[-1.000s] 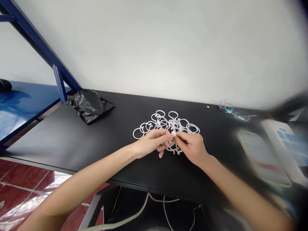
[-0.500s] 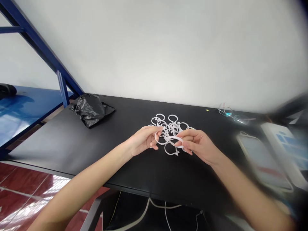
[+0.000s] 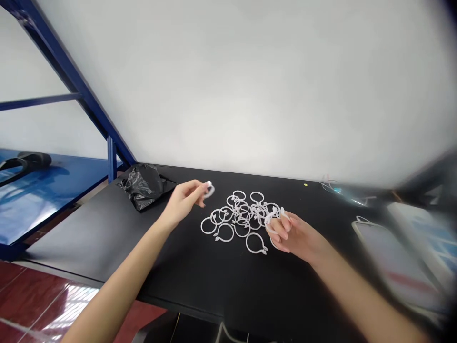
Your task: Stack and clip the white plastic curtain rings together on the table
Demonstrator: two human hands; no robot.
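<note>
My left hand is raised left of a loose pile of white plastic shower curtain rings. Its thumb and forefinger pinch one white shower curtain ring, seen nearly edge-on. At the right side of the pile, my right hand has its fingers curled around another white ring. A knobbed end of a ring shows beside those fingers, but I cannot tell whether it belongs to the same one. One separate ring lies in front of the pile, its knobbed ends pointing right.
A crumpled black plastic bag lies at the back left of the black table. Eyeglasses, a phone-like slab and a white box are at the right. A blue metal frame stands left, against a white wall.
My left hand has moved left, away from the pile, with a ring in its pinch. My right hand stays by the pile's right side, fingers more curled. The camera view has tilted upward.
</note>
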